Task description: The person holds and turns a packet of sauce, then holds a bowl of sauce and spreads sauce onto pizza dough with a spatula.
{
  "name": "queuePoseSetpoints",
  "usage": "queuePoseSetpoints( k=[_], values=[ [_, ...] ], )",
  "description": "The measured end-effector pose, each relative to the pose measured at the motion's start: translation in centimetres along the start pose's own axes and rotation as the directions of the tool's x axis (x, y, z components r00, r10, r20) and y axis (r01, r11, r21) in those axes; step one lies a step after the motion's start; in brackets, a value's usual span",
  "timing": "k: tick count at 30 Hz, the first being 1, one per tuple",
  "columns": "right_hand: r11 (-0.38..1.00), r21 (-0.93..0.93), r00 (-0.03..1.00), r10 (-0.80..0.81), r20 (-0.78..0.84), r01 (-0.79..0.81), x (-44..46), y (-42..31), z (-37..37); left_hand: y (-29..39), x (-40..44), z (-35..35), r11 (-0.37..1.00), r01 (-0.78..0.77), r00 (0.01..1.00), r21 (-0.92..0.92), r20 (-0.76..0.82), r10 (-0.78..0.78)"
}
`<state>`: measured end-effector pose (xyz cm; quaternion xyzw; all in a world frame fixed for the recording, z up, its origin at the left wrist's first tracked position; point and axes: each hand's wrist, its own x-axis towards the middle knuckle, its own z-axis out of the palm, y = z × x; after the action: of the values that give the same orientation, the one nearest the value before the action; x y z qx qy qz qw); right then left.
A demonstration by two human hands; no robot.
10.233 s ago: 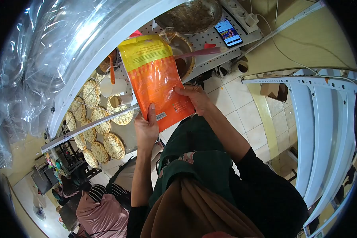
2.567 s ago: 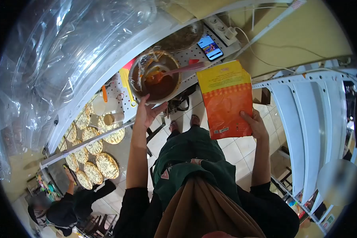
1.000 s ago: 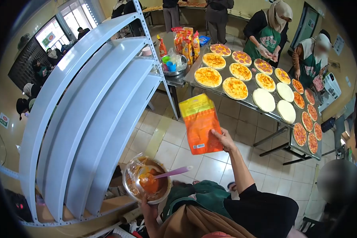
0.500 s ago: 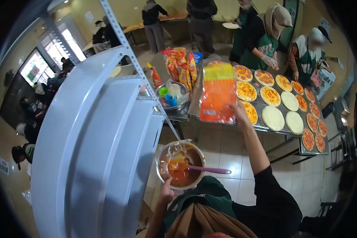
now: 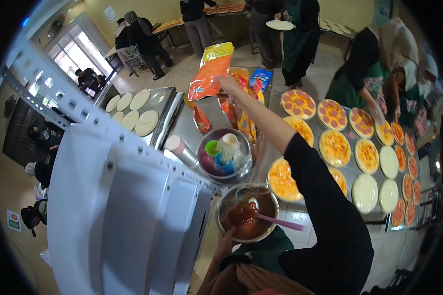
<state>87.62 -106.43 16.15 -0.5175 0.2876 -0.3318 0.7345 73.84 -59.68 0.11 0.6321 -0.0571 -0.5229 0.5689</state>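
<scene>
My left hand (image 5: pixel 226 241) grips the near-left rim of a metal bowl (image 5: pixel 220 221), held close to my green apron. Reddish-brown sauce (image 5: pixel 251 230) covers the bowl's inside, and a spoon with a pink-purple handle (image 5: pixel 283 222) rests in it. With my arm stretched forward, my right hand (image 5: pixel 227 84) pinches the lower right side of an orange and yellow pouch (image 5: pixel 211 70). That pouch is above several other orange pouches (image 5: pixel 248 120) standing on the metal table; whether it touches them I cannot tell. A blue pouch (image 5: pixel 261 79) lies behind them.
A metal basin (image 5: pixel 204 172) holds colored cups. Pizzas (image 5: pixel 334 147) and plain dough rounds (image 5: pixel 365 193) cover the right table. More dough rounds (image 5: pixel 146 123) lie on a left tray. White shelving with a perforated post (image 5: pixel 103 123) stands close on my left. A co-worker (image 5: pixel 366 73) leans over the pizzas.
My right hand has carried the pouch left and forward, from beside the pizzas to above the other pouches. My view has shifted closer to the tables. The bowl stays in my left hand.
</scene>
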Motion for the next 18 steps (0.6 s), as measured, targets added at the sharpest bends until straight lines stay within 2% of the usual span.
queuePoseSetpoints(
  k=[2, 4, 5, 8, 9, 11, 14, 16, 17, 18],
  values=[
    [0.999, 0.015, 0.999, 0.047, -0.003, -0.047, 7.1, 1.9, 1.9, 0.0, 3.2, 0.8, 1.000, 0.012, 0.999, -0.003, -0.034, -0.012],
    [0.987, 0.050, 0.987, 0.154, -0.052, -0.151, 12.9, 4.7, 3.8, 3.7, 2.9, 3.3, 0.961, 0.184, 0.974, -0.209, -0.096, -0.207],
    [0.989, 0.081, 0.983, 0.135, -0.123, -0.126, 14.7, 5.7, 4.6, 4.7, 3.1, 4.4, 0.965, 0.151, 0.973, -0.213, -0.139, -0.183],
    [0.986, -0.005, 0.964, 0.165, -0.207, -0.169, 19.4, 9.0, 5.2, 2.1, 5.1, 4.1, 0.954, 0.146, 0.955, -0.262, -0.216, -0.205],
    [0.982, 0.008, 0.957, 0.185, -0.222, -0.188, 20.9, 10.5, 5.3, 3.2, 4.8, 5.1, 0.944, 0.153, 0.928, -0.292, -0.285, -0.239],
    [0.976, 0.036, 0.941, 0.217, -0.258, -0.215, 23.5, 13.1, 5.2, 2.8, 5.2, 5.4, 0.940, 0.198, 0.897, -0.276, -0.335, -0.287],
    [0.976, 0.042, 0.934, 0.215, -0.285, -0.212, 23.1, 13.2, 5.2, 1.7, 5.7, 5.8, 0.936, 0.238, 0.855, -0.261, -0.400, -0.329],
    [0.980, -0.023, 0.944, 0.183, -0.275, -0.196, 25.0, 15.1, 5.3, 0.5, 5.5, 5.9, 0.932, 0.258, 0.828, -0.253, -0.439, -0.348],
    [0.981, -0.056, 0.948, 0.165, -0.272, -0.186, 25.9, 16.1, 5.3, -2.2, 5.8, 4.4, 0.941, 0.263, 0.864, -0.215, -0.381, -0.329],
    [0.982, -0.035, 0.954, 0.174, -0.245, -0.188, 26.4, 16.6, 5.4, -2.8, 5.6, 4.4, 0.931, 0.279, 0.844, -0.236, -0.403, -0.355]
  ],
)
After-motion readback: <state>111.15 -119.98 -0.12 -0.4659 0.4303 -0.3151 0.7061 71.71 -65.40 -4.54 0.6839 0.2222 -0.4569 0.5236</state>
